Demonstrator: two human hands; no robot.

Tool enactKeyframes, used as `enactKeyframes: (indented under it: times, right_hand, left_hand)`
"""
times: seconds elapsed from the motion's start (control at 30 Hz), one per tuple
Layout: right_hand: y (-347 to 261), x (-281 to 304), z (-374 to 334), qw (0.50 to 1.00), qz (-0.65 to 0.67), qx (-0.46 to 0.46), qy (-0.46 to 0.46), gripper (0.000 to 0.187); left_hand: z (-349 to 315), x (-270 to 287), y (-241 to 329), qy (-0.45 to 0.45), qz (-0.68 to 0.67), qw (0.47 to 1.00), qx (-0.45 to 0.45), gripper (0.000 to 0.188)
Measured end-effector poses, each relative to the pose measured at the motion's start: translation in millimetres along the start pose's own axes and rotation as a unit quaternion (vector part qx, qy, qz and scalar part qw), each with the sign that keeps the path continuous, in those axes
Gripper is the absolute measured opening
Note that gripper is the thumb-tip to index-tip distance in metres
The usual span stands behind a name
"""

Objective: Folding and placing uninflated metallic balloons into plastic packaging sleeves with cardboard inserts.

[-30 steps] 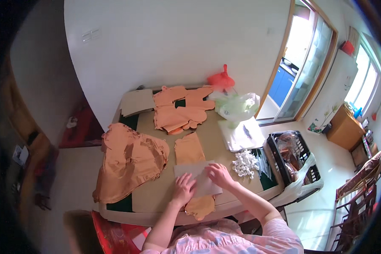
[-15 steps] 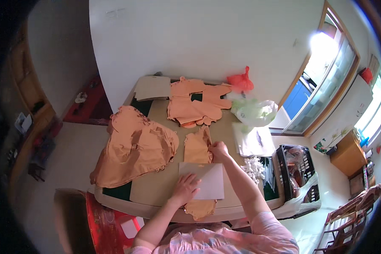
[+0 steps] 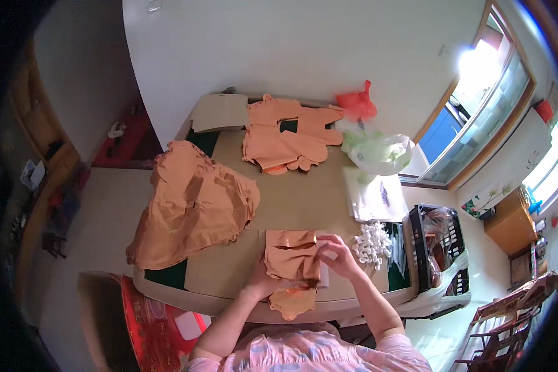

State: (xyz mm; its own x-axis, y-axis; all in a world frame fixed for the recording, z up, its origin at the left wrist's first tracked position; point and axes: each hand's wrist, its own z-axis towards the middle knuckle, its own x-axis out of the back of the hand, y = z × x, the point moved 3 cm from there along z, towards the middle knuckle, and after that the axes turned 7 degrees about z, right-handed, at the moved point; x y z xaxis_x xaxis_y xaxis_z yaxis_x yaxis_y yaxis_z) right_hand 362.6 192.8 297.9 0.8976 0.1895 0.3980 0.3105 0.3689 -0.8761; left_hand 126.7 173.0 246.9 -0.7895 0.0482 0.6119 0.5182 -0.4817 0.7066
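A rose-gold foil balloon [image 3: 291,260], flat and uninflated, lies folded over a white card [image 3: 324,276] at the table's near edge. Its lower end [image 3: 292,302] sticks out below the card towards me. At the balloon's left edge is my left hand [image 3: 263,281]; its fingers are mostly hidden by the foil. My right hand [image 3: 336,255] pinches the folded foil along its right edge. To the left lies a large flat stack of the same foil balloons [image 3: 195,201]. More foil balloons [image 3: 285,144] lie at the table's far side.
Grey-brown cardboard sheets [image 3: 220,111] lie at the far left corner. Along the right are a red bag [image 3: 358,105], a white-green plastic bag [image 3: 381,154], clear bags [image 3: 378,197], small white pieces [image 3: 372,243] and thin grey strips [image 3: 397,248]. A black crate [image 3: 440,248] stands beside the table.
The balloon's far end has been folded towards me over the white card. My left hand has moved from the card's top to its left edge; my right hand has come nearer.
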Motion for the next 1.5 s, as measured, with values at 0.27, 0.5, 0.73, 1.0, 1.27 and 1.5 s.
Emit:
enactKeyframes:
  times: [0.27, 0.5, 0.73, 1.0, 1.27, 1.5]
  right_hand:
    - [6.1, -31.9, 43.0, 0.988, -0.146, 0.029, 0.042, 0.036]
    - [18.0, -58.7, 39.7, 0.948, -0.310, 0.061, -0.047, 0.047]
    - [15.3, -53.0, 36.9, 0.945, -0.308, 0.075, -0.074, 0.047]
    - [10.2, -49.2, 37.8, 0.951, -0.283, 0.092, -0.078, 0.038]
    - [27.5, -45.1, 43.4, 0.973, -0.205, 0.094, -0.044, 0.032]
    - [35.3, -4.6, 71.6, 0.943, -0.305, -0.135, -0.020, 0.015]
  left_hand:
    - [-5.0, 10.0, 6.8, -0.055, 0.074, 0.994, 0.054, 0.071]
    - [-14.3, 7.0, -19.8, -0.085, 0.071, 0.992, -0.057, 0.062]
    - [-10.0, 52.3, -14.9, -0.089, 0.251, 0.964, -0.016, 0.047]
    - [22.1, 42.2, -25.9, -0.061, 0.093, 0.991, 0.079, 0.040]
    - [25.3, 8.2, -21.5, -0.041, 0.286, 0.956, -0.047, 0.046]
    - [25.3, 14.6, -12.7, -0.057, 0.279, 0.958, -0.027, 0.052]
